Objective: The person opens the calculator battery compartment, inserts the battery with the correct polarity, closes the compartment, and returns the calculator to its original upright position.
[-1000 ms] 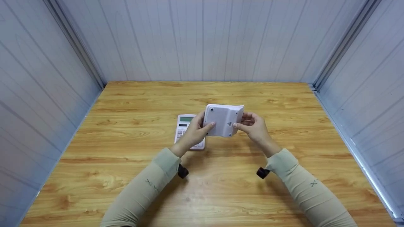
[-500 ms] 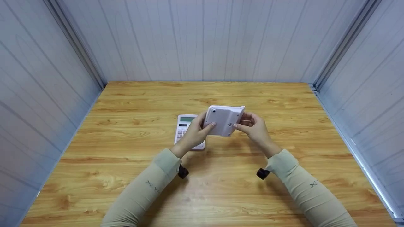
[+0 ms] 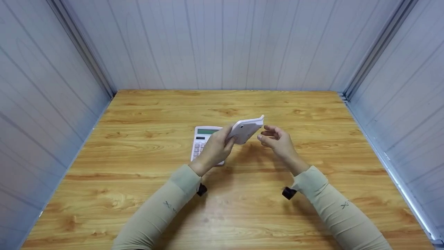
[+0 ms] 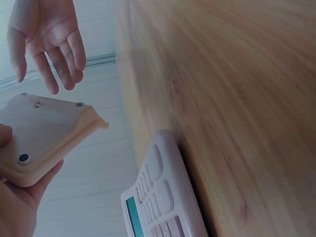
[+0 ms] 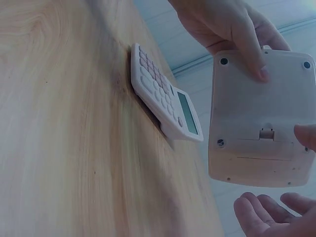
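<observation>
Above the table my left hand (image 3: pixel 216 146) grips a pale pink calculator (image 3: pixel 248 130) by one end, thumb on its back and fingers behind. The calculator is tilted, its back with screws and a battery cover facing the right wrist view; its keys are hidden. My right hand (image 3: pixel 279 142) stands just right of it, fingers relaxed and apart from it, holding nothing. A second calculator (image 5: pixel 160 94) of the same pale colour lies face up on the table beneath my left forearm and hand, which partly cover it in the head view.
The wood-grain table (image 3: pixel 249 208) reaches back to a pale panelled wall (image 3: pixel 222 45). Similar panels close off the left and right sides. A small black camera (image 3: pixel 288 192) hangs at the right wrist, another at the left cuff.
My left hand has turned the held calculator so that it appears more edge-on in the head view. The right hand has let go of its edge and stays nearly in place.
</observation>
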A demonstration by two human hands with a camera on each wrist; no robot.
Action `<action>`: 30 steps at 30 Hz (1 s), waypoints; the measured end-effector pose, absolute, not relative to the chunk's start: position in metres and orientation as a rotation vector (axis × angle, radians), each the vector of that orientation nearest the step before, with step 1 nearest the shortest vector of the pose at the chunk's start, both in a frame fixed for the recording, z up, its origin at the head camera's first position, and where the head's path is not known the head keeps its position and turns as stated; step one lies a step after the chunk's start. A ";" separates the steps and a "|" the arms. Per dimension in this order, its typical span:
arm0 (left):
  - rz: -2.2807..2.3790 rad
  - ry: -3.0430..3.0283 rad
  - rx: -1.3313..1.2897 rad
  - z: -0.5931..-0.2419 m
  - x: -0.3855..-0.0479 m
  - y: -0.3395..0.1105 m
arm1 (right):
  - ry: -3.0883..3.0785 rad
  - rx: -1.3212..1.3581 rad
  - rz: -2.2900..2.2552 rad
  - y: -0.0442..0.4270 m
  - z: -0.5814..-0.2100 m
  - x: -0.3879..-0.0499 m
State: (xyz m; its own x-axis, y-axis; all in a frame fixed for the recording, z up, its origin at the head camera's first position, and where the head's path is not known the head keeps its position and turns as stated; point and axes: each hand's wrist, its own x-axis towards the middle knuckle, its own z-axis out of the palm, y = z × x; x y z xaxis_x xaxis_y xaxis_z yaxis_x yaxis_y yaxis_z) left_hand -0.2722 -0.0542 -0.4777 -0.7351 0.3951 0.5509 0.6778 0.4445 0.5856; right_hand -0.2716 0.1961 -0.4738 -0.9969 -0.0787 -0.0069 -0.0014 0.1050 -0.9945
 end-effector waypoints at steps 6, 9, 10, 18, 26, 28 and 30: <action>-0.915 -2.343 -0.965 -0.479 -0.271 -0.054 | 2.192 -0.105 -2.102 0.195 -0.471 -0.267; -0.818 -2.348 -0.969 -0.480 -0.270 -0.054 | 2.145 -0.102 -2.130 0.193 -0.469 -0.265; -0.794 -2.351 -0.969 -0.480 -0.270 -0.054 | 2.138 -0.104 -2.131 0.193 -0.469 -0.265; -0.663 -2.343 -0.985 -0.482 -0.269 -0.051 | 2.064 -0.115 -2.166 0.188 -0.467 -0.264; -0.481 -2.323 -1.033 -0.481 -0.269 -0.048 | 1.963 -0.106 -2.193 0.188 -0.463 -0.264; -0.415 -2.315 -1.061 -0.480 -0.269 -0.048 | 1.928 -0.092 -2.208 0.188 -0.463 -0.264; -0.352 -2.291 -1.087 -0.479 -0.268 -0.047 | 1.897 -0.077 -2.218 0.188 -0.463 -0.264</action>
State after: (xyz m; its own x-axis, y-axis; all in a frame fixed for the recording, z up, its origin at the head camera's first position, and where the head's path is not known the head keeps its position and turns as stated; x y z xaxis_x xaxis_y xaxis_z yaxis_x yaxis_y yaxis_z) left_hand -0.2684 -0.0473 -0.4794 -0.5045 0.6218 0.5990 0.7731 0.6343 -0.0073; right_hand -0.2644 0.1876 -0.4631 -0.9741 -0.2010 -0.1035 0.1335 -0.1416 -0.9809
